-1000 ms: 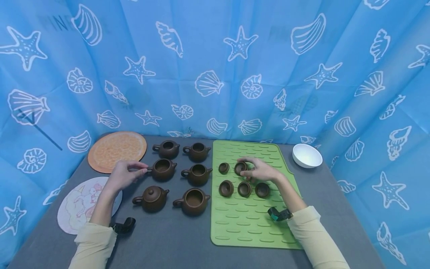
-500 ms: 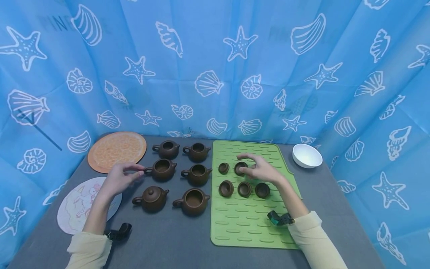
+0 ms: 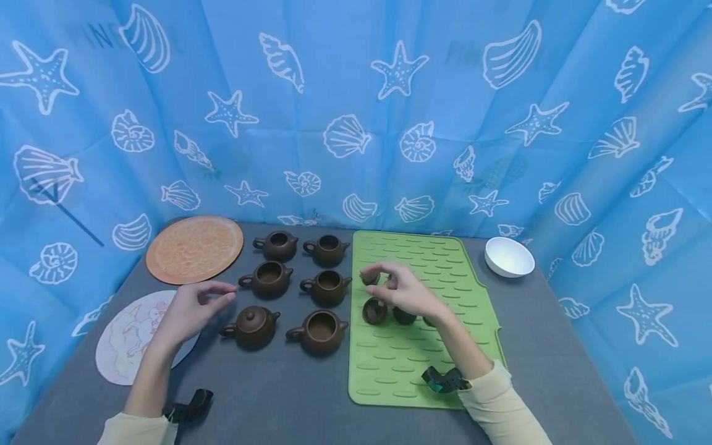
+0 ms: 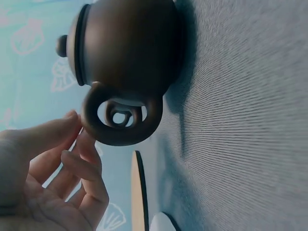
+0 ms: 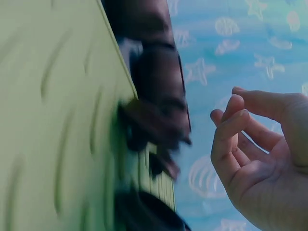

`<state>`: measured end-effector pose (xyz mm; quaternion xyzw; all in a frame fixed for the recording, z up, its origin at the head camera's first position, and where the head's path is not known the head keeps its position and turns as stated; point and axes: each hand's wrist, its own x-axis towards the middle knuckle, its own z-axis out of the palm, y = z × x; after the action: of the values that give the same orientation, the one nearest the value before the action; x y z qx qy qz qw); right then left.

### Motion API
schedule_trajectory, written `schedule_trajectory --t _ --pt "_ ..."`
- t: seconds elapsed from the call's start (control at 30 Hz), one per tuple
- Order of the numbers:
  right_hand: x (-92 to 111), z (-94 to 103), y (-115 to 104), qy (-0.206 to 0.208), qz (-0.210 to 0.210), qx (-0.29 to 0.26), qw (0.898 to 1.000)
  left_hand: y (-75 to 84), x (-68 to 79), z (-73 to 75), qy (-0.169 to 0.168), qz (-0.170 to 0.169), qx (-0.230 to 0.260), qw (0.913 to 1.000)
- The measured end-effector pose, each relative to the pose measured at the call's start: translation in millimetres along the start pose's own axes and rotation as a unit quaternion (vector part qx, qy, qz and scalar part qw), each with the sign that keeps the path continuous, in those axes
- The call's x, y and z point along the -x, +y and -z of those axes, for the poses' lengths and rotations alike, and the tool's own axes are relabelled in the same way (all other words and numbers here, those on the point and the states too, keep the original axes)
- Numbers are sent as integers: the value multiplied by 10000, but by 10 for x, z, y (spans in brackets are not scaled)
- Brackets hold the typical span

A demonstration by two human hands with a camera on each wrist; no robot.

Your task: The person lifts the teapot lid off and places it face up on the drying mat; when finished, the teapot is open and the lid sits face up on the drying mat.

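My left hand (image 3: pixel 191 309) hovers left of the brown teapots, thumb and index finger apart and holding nothing. Nearest to it are a lidless teapot (image 3: pixel 269 280) in the middle row and the lidded teapot (image 3: pixel 253 327) in front. In the left wrist view, the fingertips overlap the edge of the lidded teapot's handle (image 4: pixel 120 137). Over the green mat (image 3: pixel 384 377) hangs my right hand (image 3: pixel 408 293), its fingers loosely bent with nothing between them. Beneath it lie several small brown teapot lids, among them an upturned lid (image 3: pixel 375 312); others are partly hidden by the hand.
More lidless teapots stand in two columns, including a front one (image 3: pixel 319 334) beside the mat. At left lie an orange round board (image 3: pixel 194 247) and a white round board (image 3: pixel 130 340) with a drawing. A white bowl (image 3: pixel 508 256) stands at back right. Blue curtain (image 3: pixel 345 74) surrounds the table.
My left hand has let go of the middle-row teapot's handle and drawn back to the left. My right hand has shifted left across the mat, from the back middle lid toward the left lids.
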<state>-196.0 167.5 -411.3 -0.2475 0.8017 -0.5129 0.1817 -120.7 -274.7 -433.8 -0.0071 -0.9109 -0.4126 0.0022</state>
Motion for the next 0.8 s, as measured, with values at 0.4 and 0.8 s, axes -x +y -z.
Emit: schedule_trajectory --t 0.4,0.8 --pt "-225 -680 -177 -256 458 -702 9961 -26 337 -45 -73 366 215 9991" --pt "-485 -1280 -408 -659 482 -866 9929 -67 456 -110 -249 978 239 9946"
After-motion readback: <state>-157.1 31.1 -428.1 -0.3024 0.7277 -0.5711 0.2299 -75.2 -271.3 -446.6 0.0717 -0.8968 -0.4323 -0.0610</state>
